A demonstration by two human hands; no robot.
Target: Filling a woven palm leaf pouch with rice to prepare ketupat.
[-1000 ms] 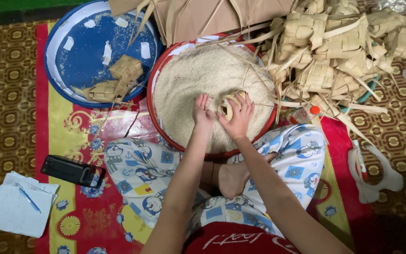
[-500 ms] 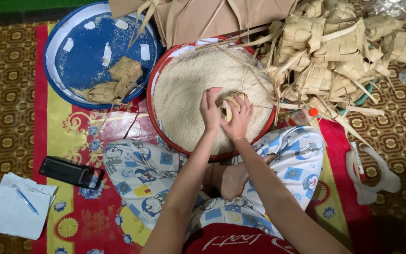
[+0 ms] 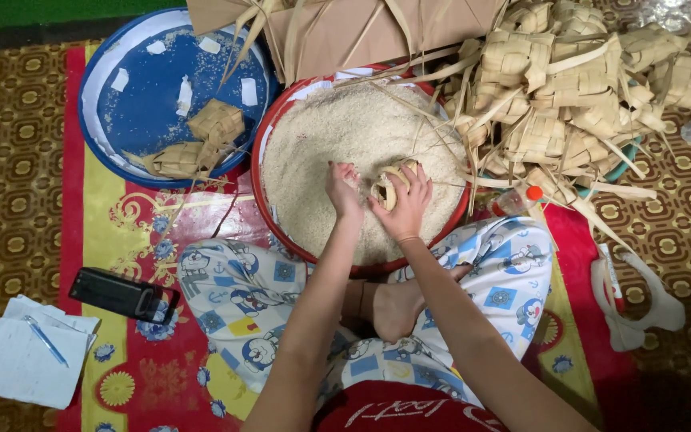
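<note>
— How far had you got?

— My right hand (image 3: 406, 206) held one woven leaf pouch (image 3: 388, 186) over the red basin of rice (image 3: 345, 136), fingers wrapped round it; my left hand (image 3: 342, 190) pinched rice beside it, fingers bunched.

— And the rest?

— Two filled pouches (image 3: 193, 140) lay in the blue basin (image 3: 101, 80). Beyond, a heap of empty pouches (image 3: 585, 88) waited; most was left, I judged.
</note>
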